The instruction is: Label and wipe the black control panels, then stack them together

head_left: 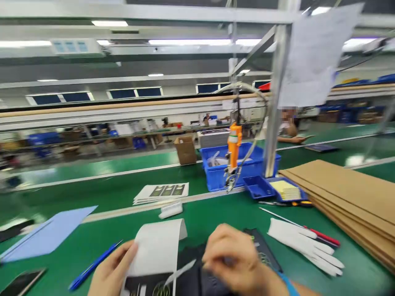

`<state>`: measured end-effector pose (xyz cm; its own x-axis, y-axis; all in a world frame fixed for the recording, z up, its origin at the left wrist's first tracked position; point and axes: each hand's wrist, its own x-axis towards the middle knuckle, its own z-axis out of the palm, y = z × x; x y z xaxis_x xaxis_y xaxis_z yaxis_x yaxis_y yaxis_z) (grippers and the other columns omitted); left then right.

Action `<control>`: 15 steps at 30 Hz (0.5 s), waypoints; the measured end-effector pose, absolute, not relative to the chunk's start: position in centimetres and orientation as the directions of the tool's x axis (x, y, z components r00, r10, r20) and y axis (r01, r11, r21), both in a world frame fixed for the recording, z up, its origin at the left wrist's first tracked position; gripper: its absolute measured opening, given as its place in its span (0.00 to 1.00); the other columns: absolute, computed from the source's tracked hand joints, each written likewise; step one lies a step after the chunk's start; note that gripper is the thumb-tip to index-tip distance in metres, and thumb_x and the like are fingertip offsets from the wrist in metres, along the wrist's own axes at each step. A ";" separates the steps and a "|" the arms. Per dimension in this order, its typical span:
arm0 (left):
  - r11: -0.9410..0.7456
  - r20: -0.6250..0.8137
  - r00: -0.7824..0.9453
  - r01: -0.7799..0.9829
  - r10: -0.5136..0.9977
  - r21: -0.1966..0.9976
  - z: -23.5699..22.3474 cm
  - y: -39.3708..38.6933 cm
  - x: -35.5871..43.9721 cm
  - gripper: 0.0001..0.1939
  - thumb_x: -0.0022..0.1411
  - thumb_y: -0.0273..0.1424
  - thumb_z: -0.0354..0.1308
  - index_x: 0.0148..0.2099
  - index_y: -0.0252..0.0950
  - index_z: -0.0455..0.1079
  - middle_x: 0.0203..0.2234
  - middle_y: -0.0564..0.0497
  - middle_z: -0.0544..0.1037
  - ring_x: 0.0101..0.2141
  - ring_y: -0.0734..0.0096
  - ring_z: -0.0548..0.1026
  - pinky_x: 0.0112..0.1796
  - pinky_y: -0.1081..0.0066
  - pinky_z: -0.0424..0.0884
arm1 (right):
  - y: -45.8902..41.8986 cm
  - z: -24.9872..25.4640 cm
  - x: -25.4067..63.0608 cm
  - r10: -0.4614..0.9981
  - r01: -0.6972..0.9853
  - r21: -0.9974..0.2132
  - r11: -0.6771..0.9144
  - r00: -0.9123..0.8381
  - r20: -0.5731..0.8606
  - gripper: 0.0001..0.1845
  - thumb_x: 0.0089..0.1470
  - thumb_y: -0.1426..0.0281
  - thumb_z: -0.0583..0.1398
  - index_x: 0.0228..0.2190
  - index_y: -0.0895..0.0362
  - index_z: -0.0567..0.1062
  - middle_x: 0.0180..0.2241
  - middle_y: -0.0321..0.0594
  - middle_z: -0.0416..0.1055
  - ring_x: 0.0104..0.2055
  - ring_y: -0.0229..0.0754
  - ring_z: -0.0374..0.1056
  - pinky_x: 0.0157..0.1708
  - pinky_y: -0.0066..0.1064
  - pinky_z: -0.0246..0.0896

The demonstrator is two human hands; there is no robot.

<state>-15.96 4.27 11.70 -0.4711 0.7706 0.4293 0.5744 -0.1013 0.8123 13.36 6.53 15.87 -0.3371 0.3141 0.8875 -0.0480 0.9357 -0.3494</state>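
A: We had our left hand (112, 267) at the lower edge of the view; its thumb and fingers were pinched on the left edge of a curled white sheet (156, 248), the thumb lying on top of the paper.

B: And our right hand (237, 257) lay knuckles-up over a dark panel (262, 246) on the green table (216, 213); the fingers were curled down and close together, pressing on it, though blur kept us from telling whether they gripped anything.

A: The sheet arched up between our two hands; its lower end ran down onto the dark panel, just beside the right fingers. A blue band sat at our right wrist.

B: As for writing, we could read none; the booklets (162, 192) further up the table showed dark pictures only, too small to make out.

A: Around us lay a blue pen (92, 265) just left of the left hand; a white glove (305, 244) to the right, with a red-handled tool (321, 236) touching its far side; a blue paper (46, 234) at far left.

B: Beyond stood a blue bin (216, 174); an orange screwdriver (233, 150) hung before it; flat cardboard (348, 193) was stacked at right.
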 end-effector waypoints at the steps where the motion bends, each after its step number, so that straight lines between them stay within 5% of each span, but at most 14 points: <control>1: -0.049 0.345 -0.477 0.530 0.808 0.846 12.1 4.3 -17.4 0.36 0.48 0.65 0.55 0.35 0.35 0.77 0.31 0.47 0.82 0.33 0.52 0.81 0.32 0.62 0.79 | 7.0 16.0 13.9 0.457 -0.042 -0.480 0.876 -0.241 0.856 0.09 0.59 0.65 0.62 0.28 0.54 0.75 0.26 0.36 0.72 0.28 0.36 0.69 0.29 0.25 0.66; 3: 0.027 0.341 -0.472 0.616 0.813 0.788 12.0 4.2 -19.5 0.37 0.51 0.62 0.53 0.40 0.32 0.77 0.38 0.40 0.82 0.40 0.46 0.80 0.41 0.55 0.78 | 8.5 15.8 14.8 0.724 -0.050 -0.743 0.667 -0.191 0.663 0.10 0.56 0.63 0.64 0.26 0.54 0.75 0.24 0.33 0.70 0.24 0.35 0.66 0.25 0.25 0.64; 6: 0.050 0.575 -0.353 0.878 0.738 0.475 9.9 3.4 -19.6 0.32 0.60 0.53 0.50 0.51 0.30 0.74 0.48 0.35 0.77 0.49 0.43 0.75 0.49 0.46 0.72 | 11.2 14.0 15.2 0.890 -0.042 -0.931 0.363 -0.279 0.360 0.15 0.53 0.56 0.65 0.28 0.55 0.74 0.21 0.30 0.64 0.19 0.33 0.60 0.20 0.25 0.60; 9: -0.131 0.661 -0.035 0.971 0.750 0.200 6.1 1.6 -15.8 0.21 0.67 0.41 0.51 0.57 0.39 0.69 0.50 0.41 0.77 0.49 0.56 0.77 0.48 0.57 0.76 | 13.3 11.3 14.9 0.918 -0.018 -0.986 0.167 -0.361 0.162 0.22 0.48 0.50 0.66 0.27 0.56 0.73 0.19 0.29 0.59 0.20 0.33 0.56 0.18 0.25 0.56; 12: -0.408 0.718 0.229 0.909 0.657 0.084 2.2 -0.2 -10.7 0.19 0.70 0.43 0.48 0.54 0.41 0.71 0.46 0.44 0.79 0.46 0.63 0.79 0.44 0.69 0.78 | 14.2 8.9 14.6 0.911 0.047 -0.998 0.034 -0.412 0.012 0.25 0.45 0.47 0.66 0.26 0.57 0.72 0.18 0.28 0.59 0.19 0.32 0.53 0.18 0.24 0.50; 15: -0.372 0.756 0.163 0.921 0.634 0.114 -0.3 -1.3 -6.7 0.10 0.68 0.32 0.53 0.47 0.44 0.75 0.39 0.51 0.82 0.40 0.70 0.81 0.42 0.76 0.78 | 14.3 7.6 14.5 0.895 0.097 -0.995 -0.031 -0.440 -0.070 0.26 0.44 0.46 0.66 0.26 0.57 0.72 0.17 0.28 0.59 0.19 0.32 0.52 0.18 0.23 0.48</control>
